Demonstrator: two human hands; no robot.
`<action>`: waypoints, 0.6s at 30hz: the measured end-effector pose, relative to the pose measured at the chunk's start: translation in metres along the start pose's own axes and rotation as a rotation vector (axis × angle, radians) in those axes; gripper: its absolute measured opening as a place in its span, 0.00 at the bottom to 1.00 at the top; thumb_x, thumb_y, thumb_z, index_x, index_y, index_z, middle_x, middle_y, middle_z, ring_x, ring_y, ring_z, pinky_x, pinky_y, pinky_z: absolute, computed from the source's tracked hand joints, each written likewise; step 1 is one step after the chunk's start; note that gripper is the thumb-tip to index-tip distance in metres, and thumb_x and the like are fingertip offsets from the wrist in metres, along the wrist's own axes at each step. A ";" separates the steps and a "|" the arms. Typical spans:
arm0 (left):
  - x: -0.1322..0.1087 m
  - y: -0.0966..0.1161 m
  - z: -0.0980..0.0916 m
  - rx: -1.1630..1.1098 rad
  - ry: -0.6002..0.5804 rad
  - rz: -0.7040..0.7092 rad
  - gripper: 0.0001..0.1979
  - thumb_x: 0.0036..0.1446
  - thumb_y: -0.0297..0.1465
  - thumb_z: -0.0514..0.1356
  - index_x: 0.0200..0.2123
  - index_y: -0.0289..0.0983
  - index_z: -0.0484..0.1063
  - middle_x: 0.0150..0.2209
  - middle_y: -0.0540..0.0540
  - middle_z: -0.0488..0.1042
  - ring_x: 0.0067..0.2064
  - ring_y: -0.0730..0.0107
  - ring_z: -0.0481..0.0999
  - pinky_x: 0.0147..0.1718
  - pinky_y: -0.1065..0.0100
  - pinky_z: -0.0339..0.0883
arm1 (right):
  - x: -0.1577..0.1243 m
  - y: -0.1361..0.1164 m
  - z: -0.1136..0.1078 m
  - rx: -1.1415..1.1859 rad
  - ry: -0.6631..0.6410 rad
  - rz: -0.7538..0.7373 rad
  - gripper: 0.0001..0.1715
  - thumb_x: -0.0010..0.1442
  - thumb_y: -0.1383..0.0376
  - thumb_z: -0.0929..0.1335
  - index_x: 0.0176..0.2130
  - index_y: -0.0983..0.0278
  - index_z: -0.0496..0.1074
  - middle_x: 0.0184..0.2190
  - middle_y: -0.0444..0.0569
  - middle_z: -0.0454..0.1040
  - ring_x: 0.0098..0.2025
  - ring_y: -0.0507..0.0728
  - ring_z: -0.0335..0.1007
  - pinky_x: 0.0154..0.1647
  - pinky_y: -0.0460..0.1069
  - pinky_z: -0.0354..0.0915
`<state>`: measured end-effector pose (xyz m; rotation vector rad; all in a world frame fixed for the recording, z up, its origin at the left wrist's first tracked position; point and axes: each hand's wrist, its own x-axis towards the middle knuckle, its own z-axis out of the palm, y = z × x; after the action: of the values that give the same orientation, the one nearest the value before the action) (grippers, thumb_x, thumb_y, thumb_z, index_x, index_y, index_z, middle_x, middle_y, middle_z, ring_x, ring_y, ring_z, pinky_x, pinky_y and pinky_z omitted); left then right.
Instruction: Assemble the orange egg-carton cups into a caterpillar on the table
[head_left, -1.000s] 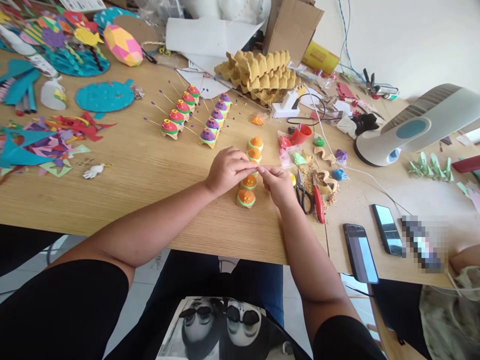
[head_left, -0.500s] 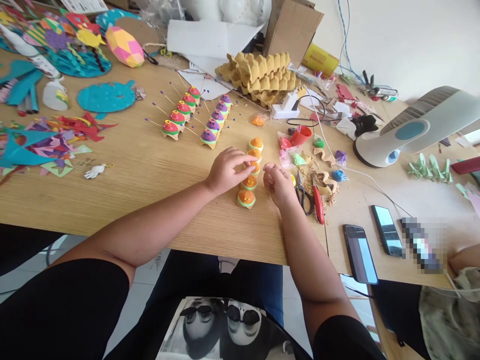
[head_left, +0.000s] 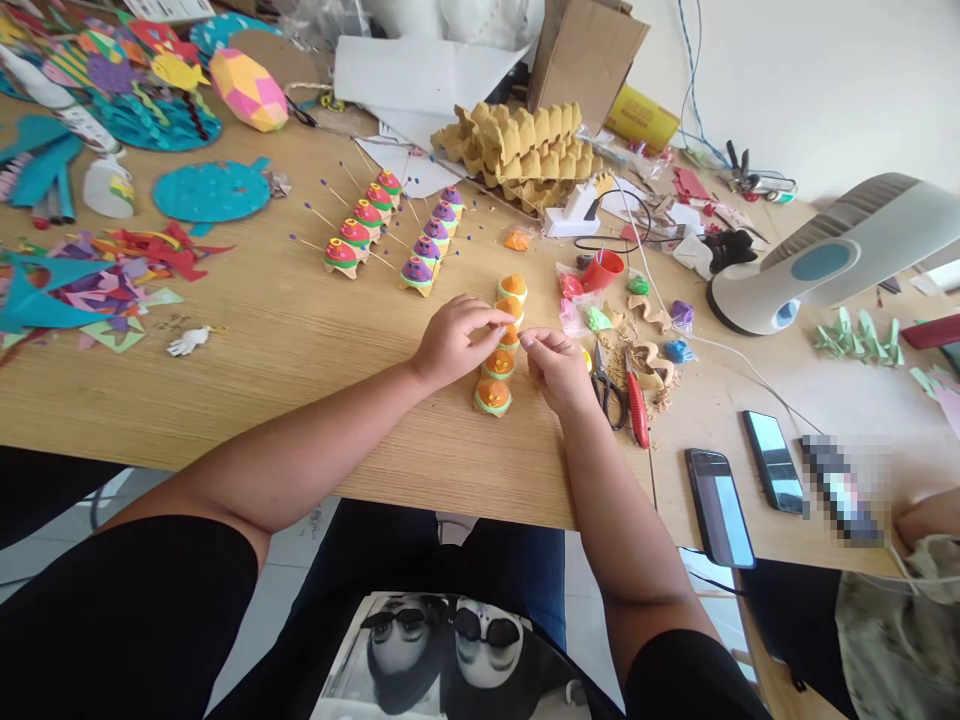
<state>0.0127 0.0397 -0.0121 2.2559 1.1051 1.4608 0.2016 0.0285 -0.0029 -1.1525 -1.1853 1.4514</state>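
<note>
A row of orange egg-carton cups point(head_left: 493, 395) with pale green and white trim stands on the table before me; the nearer ones carry small yellow faces. My left hand point(head_left: 461, 343) is over its left side, fingers stretched and thumb apart, near the middle cups; whether they touch is unclear. Just right of the row, my right hand point(head_left: 556, 370) is closed in a pinch, fingertips close to the left ones. Whatever it pinches is too small to make out. Farther back stand a red-and-green cup row point(head_left: 354, 236) and a purple cup row point(head_left: 429, 240).
Beside my right hand lie black scissors point(head_left: 609, 392), a red cutter point(head_left: 637, 408), wood shavings and coloured clay point(head_left: 598, 318). Phones point(head_left: 720, 505) rest at the right edge, near another person's arm. A fan point(head_left: 817, 260) and stacked egg trays point(head_left: 517, 150) stand behind; paper scraps point(head_left: 97, 280) lie left.
My right hand has shifted slightly left, its pinched fingertips now nearer my left fingers and the orange row. My left hand has barely moved.
</note>
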 end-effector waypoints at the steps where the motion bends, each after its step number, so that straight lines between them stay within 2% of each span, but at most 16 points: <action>1: 0.000 0.000 0.000 0.001 0.000 -0.001 0.09 0.65 0.31 0.59 0.43 0.40 0.80 0.38 0.46 0.82 0.41 0.65 0.78 0.45 0.61 0.69 | 0.000 0.000 0.000 0.006 0.001 -0.001 0.27 0.43 0.45 0.79 0.32 0.62 0.74 0.17 0.34 0.56 0.18 0.46 0.43 0.19 0.47 0.41; 8: -0.001 -0.001 0.000 0.005 -0.014 0.006 0.09 0.65 0.30 0.59 0.44 0.39 0.79 0.38 0.46 0.82 0.41 0.66 0.77 0.45 0.62 0.69 | 0.000 0.001 -0.001 0.050 -0.003 -0.020 0.28 0.51 0.41 0.74 0.28 0.63 0.72 0.15 0.34 0.51 0.17 0.46 0.42 0.19 0.46 0.41; 13: -0.001 -0.001 0.000 0.002 -0.007 0.035 0.09 0.65 0.30 0.60 0.44 0.39 0.80 0.38 0.47 0.82 0.40 0.66 0.77 0.45 0.62 0.69 | 0.001 0.003 -0.002 0.040 -0.021 -0.046 0.25 0.49 0.46 0.77 0.32 0.62 0.74 0.16 0.34 0.54 0.18 0.46 0.43 0.19 0.46 0.40; 18: 0.000 0.000 0.001 -0.014 -0.019 0.039 0.08 0.65 0.31 0.60 0.42 0.39 0.80 0.38 0.46 0.82 0.40 0.65 0.78 0.45 0.61 0.69 | -0.001 0.003 -0.001 -0.024 -0.021 -0.028 0.28 0.53 0.40 0.73 0.31 0.63 0.74 0.15 0.34 0.52 0.18 0.46 0.42 0.19 0.46 0.40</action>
<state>0.0134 0.0397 -0.0126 2.2900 1.0478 1.4537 0.2029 0.0278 -0.0056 -1.1351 -1.2313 1.4355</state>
